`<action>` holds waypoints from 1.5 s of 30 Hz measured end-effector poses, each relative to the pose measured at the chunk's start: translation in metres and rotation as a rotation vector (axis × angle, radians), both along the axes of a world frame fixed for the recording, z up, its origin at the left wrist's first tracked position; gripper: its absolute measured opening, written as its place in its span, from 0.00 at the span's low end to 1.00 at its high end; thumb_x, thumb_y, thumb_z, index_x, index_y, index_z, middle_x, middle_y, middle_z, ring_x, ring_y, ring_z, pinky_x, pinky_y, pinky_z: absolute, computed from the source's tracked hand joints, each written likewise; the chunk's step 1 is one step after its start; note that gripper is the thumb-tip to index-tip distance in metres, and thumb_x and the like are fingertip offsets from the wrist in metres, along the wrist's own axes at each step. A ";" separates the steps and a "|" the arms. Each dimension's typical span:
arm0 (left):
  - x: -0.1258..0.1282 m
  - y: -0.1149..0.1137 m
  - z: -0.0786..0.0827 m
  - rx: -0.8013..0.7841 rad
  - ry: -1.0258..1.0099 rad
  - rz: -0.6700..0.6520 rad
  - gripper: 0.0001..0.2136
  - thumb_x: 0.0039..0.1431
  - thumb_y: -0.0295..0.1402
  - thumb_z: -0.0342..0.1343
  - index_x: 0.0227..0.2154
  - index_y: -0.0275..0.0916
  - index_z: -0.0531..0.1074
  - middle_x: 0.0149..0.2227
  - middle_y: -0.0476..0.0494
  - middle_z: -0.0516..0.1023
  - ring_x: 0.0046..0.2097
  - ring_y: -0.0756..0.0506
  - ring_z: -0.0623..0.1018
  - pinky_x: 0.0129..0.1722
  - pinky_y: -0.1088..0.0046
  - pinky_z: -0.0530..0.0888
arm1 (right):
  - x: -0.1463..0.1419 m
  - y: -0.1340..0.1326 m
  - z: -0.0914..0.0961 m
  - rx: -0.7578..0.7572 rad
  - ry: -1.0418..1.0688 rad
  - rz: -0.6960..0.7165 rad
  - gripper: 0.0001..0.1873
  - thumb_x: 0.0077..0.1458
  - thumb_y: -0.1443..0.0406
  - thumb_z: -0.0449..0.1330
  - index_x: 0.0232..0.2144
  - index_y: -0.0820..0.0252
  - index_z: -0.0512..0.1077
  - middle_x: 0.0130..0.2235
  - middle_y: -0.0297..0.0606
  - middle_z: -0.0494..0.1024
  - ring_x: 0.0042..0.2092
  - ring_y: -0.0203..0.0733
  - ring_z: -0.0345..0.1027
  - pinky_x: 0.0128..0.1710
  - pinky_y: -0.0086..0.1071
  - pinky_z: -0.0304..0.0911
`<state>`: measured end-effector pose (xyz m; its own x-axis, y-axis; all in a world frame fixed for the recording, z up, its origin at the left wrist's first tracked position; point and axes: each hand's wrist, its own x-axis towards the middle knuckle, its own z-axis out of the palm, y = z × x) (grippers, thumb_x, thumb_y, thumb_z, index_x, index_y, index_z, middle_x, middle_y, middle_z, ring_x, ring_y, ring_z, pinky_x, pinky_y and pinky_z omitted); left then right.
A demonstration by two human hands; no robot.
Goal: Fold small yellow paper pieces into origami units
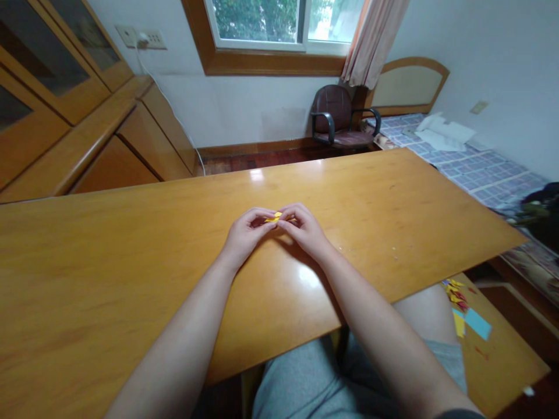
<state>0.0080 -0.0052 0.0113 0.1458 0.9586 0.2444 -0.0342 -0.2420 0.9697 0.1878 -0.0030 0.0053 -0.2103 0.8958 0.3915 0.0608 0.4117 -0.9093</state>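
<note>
A small piece of folded yellow paper (273, 217) is held just above the wooden table (131, 262), near the middle of the view. My left hand (248, 234) pinches it from the left between thumb and fingers. From the right, my right hand (305, 231) grips the same paper, thumb and fingertips closed. The fingertips of both hands almost meet, so most of the paper is hidden. Its exact folded shape is too small to make out.
On a lower wooden surface at the right lie a blue paper sheet (478, 324), a yellow sheet (459, 323) and a pile of small colourful folded papers (456, 295). An office chair (334, 116) stands beyond the table, beside a bed (480, 169). Wooden cabinets (144, 134) line the left.
</note>
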 end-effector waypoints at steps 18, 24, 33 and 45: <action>0.000 -0.001 -0.002 -0.147 -0.042 0.016 0.16 0.46 0.40 0.70 0.34 0.38 0.76 0.37 0.45 0.81 0.37 0.46 0.80 0.45 0.67 0.76 | 0.000 -0.002 0.002 0.026 -0.040 -0.074 0.09 0.58 0.58 0.62 0.31 0.57 0.72 0.38 0.37 0.74 0.43 0.40 0.70 0.42 0.34 0.66; -0.002 0.000 -0.004 -0.164 -0.001 0.019 0.15 0.51 0.45 0.65 0.31 0.36 0.77 0.33 0.46 0.79 0.35 0.46 0.79 0.41 0.70 0.77 | 0.001 -0.002 -0.001 0.141 -0.159 -0.057 0.05 0.60 0.63 0.60 0.32 0.57 0.71 0.38 0.38 0.74 0.42 0.40 0.69 0.43 0.35 0.66; 0.000 -0.001 -0.002 -0.248 -0.022 0.037 0.14 0.47 0.42 0.67 0.29 0.36 0.75 0.32 0.47 0.79 0.33 0.47 0.79 0.39 0.70 0.77 | 0.000 0.001 -0.007 0.231 -0.245 -0.073 0.03 0.60 0.65 0.60 0.33 0.58 0.72 0.38 0.38 0.74 0.42 0.40 0.69 0.42 0.34 0.68; 0.001 -0.001 0.000 -0.265 -0.032 0.000 0.12 0.45 0.39 0.67 0.25 0.35 0.74 0.33 0.47 0.77 0.34 0.49 0.78 0.39 0.72 0.76 | 0.000 -0.002 -0.005 0.250 -0.290 -0.056 0.05 0.61 0.66 0.59 0.32 0.59 0.73 0.39 0.40 0.73 0.43 0.40 0.69 0.44 0.34 0.67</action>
